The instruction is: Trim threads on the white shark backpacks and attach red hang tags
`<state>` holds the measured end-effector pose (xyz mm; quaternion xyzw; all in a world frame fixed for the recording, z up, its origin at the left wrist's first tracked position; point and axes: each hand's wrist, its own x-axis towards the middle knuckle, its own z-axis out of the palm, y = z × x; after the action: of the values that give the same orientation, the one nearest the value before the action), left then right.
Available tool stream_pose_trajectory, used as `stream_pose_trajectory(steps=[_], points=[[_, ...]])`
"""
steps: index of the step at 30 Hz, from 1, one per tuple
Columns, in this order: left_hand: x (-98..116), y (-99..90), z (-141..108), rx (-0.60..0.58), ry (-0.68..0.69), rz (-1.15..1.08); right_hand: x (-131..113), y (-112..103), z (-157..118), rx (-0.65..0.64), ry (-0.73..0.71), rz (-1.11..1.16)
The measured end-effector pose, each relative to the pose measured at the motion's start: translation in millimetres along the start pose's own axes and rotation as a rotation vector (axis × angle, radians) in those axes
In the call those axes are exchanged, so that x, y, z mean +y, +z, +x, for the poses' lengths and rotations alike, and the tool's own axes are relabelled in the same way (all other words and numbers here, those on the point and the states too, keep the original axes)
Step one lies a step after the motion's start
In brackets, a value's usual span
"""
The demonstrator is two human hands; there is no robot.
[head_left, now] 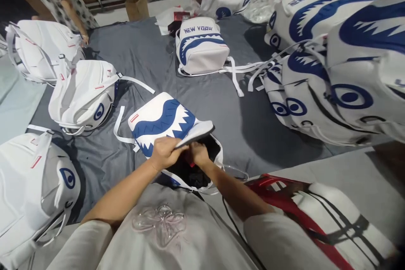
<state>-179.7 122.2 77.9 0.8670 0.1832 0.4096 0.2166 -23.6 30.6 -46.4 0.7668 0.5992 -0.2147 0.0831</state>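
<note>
Open backpack [164,120] is lying on the gray-covered table [221,101], right in front of the person, blue wave-and-teeth print facing up. Left hand [166,152] is gripping the edge of its raised flap, fingers curled. Right hand [198,152] is reaching into the dark opening, fingers bent near something red; can't tell whether it's gripping, fingertips are hidden. Both hands are working close together. White strap is trailing off the pack's left side. "NEW YORK" backpack [204,46] is sitting farther back on the table. More white backpacks [85,93] are lining the left side; a pile of printed backpacks [316,80] is filling the right.
</note>
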Motion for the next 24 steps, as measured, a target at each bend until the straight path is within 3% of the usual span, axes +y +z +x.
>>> stream_pose_trajectory(steps=[3,5,9,12,14,17,21,24], points=[[-20.5,-15.0,0.1,0.205,-0.196,0.081,-1.1,12.1,6.2,0.028,0.079,0.030],[-30.6,-20.9,-0.3,0.259,-0.232,0.111,-2.7,19.7,2.7,0.051,0.098,0.056],[-36.7,-17.4,3.5,0.226,-0.120,0.137,-0.7,25.8,-13.5,0.087,0.037,0.110],[-35.2,-9.9,11.1,0.196,-0.039,0.142,1.6,16.7,-27.4,0.059,-0.042,0.116],[-34.9,-7.0,15.4,0.164,0.003,0.141,3.6,1.3,-36.2,-0.007,-0.069,0.108],[-35.9,-6.2,16.8,0.119,0.032,0.134,15.6,-38.3,-48.0,-0.167,-0.026,0.098],[-36.4,-8.5,10.7,0.076,-0.005,0.162,56.4,-107.3,-65.5,-0.394,0.144,0.066],[-35.2,-10.0,6.1,0.077,-0.032,0.176,88.0,-143.8,-82.9,-0.604,0.192,0.162]])
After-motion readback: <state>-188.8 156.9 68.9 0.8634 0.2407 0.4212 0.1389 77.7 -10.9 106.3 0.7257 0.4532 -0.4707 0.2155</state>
